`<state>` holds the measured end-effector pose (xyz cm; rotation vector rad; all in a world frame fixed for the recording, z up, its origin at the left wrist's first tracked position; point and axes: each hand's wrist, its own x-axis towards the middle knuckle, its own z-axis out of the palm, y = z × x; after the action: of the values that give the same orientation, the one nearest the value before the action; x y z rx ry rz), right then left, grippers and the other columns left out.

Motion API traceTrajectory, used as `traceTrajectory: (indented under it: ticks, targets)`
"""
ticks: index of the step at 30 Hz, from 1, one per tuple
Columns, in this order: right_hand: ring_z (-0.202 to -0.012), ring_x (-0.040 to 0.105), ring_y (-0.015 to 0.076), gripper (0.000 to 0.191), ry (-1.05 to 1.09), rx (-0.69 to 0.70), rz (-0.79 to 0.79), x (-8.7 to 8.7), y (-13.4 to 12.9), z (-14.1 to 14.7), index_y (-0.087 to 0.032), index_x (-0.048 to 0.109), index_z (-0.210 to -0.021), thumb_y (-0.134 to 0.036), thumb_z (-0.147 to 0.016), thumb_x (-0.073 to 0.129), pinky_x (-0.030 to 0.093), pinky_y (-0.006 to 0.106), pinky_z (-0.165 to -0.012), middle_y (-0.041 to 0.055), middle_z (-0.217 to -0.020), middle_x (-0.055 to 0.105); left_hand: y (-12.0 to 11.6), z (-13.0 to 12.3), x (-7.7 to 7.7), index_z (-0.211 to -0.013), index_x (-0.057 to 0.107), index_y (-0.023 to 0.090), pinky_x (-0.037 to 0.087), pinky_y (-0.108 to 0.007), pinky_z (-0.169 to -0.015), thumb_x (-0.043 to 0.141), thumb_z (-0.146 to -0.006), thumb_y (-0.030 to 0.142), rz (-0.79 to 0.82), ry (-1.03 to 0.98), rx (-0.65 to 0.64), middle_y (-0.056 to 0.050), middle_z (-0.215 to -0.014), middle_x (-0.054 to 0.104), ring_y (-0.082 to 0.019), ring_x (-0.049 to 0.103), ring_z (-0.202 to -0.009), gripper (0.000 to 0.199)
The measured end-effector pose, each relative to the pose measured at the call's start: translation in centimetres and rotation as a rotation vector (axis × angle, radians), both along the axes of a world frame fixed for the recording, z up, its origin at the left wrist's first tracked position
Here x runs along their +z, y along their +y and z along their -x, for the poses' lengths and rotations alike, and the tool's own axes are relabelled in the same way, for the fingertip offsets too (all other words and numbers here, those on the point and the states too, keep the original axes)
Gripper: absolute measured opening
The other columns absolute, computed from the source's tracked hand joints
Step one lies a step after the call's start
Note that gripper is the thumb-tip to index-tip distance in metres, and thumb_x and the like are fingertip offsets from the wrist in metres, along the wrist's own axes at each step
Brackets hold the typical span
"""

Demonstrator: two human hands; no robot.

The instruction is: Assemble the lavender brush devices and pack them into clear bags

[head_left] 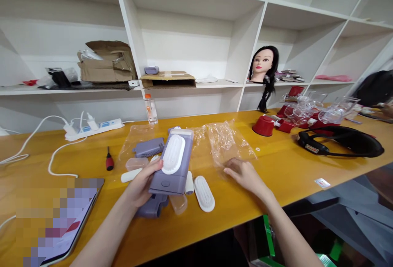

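My left hand (143, 183) is wrapped round a purple plastic case (172, 183) with a button on its near end. On the case's upper face lies a white oval ribbed pad (174, 155), with my thumb at its edge. My right hand (245, 175) is low over the table beside a crumpled clear plastic bag (225, 140); its thumb and fingers are apart, and nothing shows in them. A second white oval ribbed pad (204, 193) lies between the hands. Under and behind the case are another purple part (150, 147), a purple piece (151, 207) and a clear cap (178, 204).
A screwdriver (109, 159), a tablet (73, 222) and a power strip (95, 129) with white cables are on the left. A small bottle (150, 109) stands at the back. Red and clear plastic parts (264, 125) and a black headband-like strap (340, 142) occupy the right.
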<state>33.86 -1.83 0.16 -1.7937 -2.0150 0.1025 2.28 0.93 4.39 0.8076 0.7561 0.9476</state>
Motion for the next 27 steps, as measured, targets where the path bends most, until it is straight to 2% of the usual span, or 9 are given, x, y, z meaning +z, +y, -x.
traceTrajectory:
  ticks: [3, 5, 9, 13, 18, 20, 23, 25, 27]
  targets:
    - [-0.101, 0.054, 0.0212, 0.022, -0.088, -0.058, -0.035, -0.1, 0.4, -0.3, -0.019, 0.058, -0.1, -0.028, -0.082, 0.051, 0.036, 0.032, -0.08, 0.0069, -0.106, 0.061, -0.1, -0.1, 0.1, -0.121, 0.053, 0.017, 0.05, -0.032, -0.07, 0.064, -0.069, 0.023, 0.013, -0.077, -0.035, -0.007, -0.092, 0.071, -0.025, 0.067, -0.079, 0.054]
    - [-0.104, 0.051, 0.0228, 0.028, -0.152, -0.074, -0.012, -0.6, 0.8, -0.5, -0.019, 0.056, -0.106, -0.024, -0.079, 0.055, 0.036, 0.032, -0.08, 0.0075, -0.11, 0.059, -0.1, -0.4, 0.2, -0.125, 0.049, 0.018, 0.049, -0.035, -0.075, 0.062, -0.067, 0.019, 0.019, -0.117, -0.043, -0.006, -0.094, 0.071, -0.025, 0.066, -0.083, 0.059]
    - [-0.094, 0.054, 0.0202, 0.014, -0.182, -0.063, 0.042, -1.4, 1.4, -0.2, -0.019, 0.062, -0.09, -0.022, -0.082, 0.051, 0.037, 0.028, -0.073, 0.0054, -0.094, 0.061, -0.4, -1.4, 0.2, -0.126, 0.047, 0.018, 0.049, -0.039, -0.077, 0.058, -0.065, 0.018, 0.061, -0.178, -0.117, -0.006, -0.094, 0.071, -0.027, 0.067, -0.083, 0.062]
    - [-0.083, 0.056, 0.0186, 0.016, -0.181, -0.07, 0.037, -1.1, 1.7, 0.4, -0.016, 0.06, -0.074, -0.016, -0.082, 0.047, 0.036, 0.026, -0.067, 0.006, -0.083, 0.06, -0.4, -2.6, -0.5, -0.121, 0.052, 0.019, 0.05, -0.037, -0.076, 0.058, -0.066, 0.018, 0.054, -0.193, -0.182, -0.005, -0.089, 0.072, -0.026, 0.068, -0.079, 0.055]
    - [-0.084, 0.056, 0.0186, 0.017, -0.126, -0.104, -0.056, 0.3, 1.6, 0.5, -0.017, 0.054, -0.083, -0.02, -0.087, 0.038, 0.038, 0.028, -0.071, 0.0072, -0.088, 0.061, -0.3, -2.8, -0.9, -0.116, 0.056, 0.019, 0.051, -0.037, -0.075, 0.059, -0.066, 0.019, 0.037, -0.217, -0.197, -0.005, -0.085, 0.072, -0.026, 0.068, -0.076, 0.05]
    - [-0.084, 0.058, 0.0189, 0.017, 0.05, -0.124, -0.157, 1.1, 1.6, 0.6, -0.018, 0.052, -0.086, -0.024, -0.087, 0.036, 0.039, 0.029, -0.073, 0.0074, -0.088, 0.062, -0.3, -2.6, -0.7, -0.115, 0.057, 0.017, 0.051, -0.04, -0.074, 0.06, -0.064, 0.021, 0.054, -0.223, -0.193, -0.006, -0.084, 0.072, -0.028, 0.068, -0.076, 0.051]
    - [-0.085, 0.061, 0.0207, 0.018, 0.567, -0.126, -0.314, 2.6, 1.9, 1.0, -0.02, 0.046, -0.082, -0.037, -0.086, 0.04, 0.043, 0.031, -0.073, 0.0087, -0.092, 0.065, -0.3, -2.3, -0.5, -0.114, 0.057, 0.014, 0.051, -0.043, -0.074, 0.06, -0.061, 0.023, 0.068, -0.227, -0.195, -0.008, -0.082, 0.072, -0.031, 0.067, -0.079, 0.054]
    - [-0.082, 0.063, 0.0216, 0.021, 0.916, -0.074, -0.317, 3.6, 2.3, 1.7, -0.022, 0.041, -0.079, -0.043, -0.083, 0.044, 0.045, 0.033, -0.07, 0.009, -0.094, 0.066, -0.4, -2.2, -0.5, -0.115, 0.057, 0.015, 0.051, -0.043, -0.074, 0.06, -0.06, 0.022, 0.053, -0.242, -0.195, -0.008, -0.083, 0.072, -0.031, 0.067, -0.081, 0.055]
    - [-0.077, 0.065, 0.0217, 0.024, 1.173, 0.008, -0.253, 4.5, 2.8, 2.5, -0.023, 0.037, -0.078, -0.043, -0.08, 0.049, 0.046, 0.033, -0.067, 0.0076, -0.09, 0.067, -0.4, -2.2, -0.7, -0.117, 0.055, 0.017, 0.05, -0.042, -0.076, 0.06, -0.06, 0.021, 0.033, -0.259, -0.202, -0.006, -0.086, 0.072, -0.031, 0.066, -0.083, 0.057]
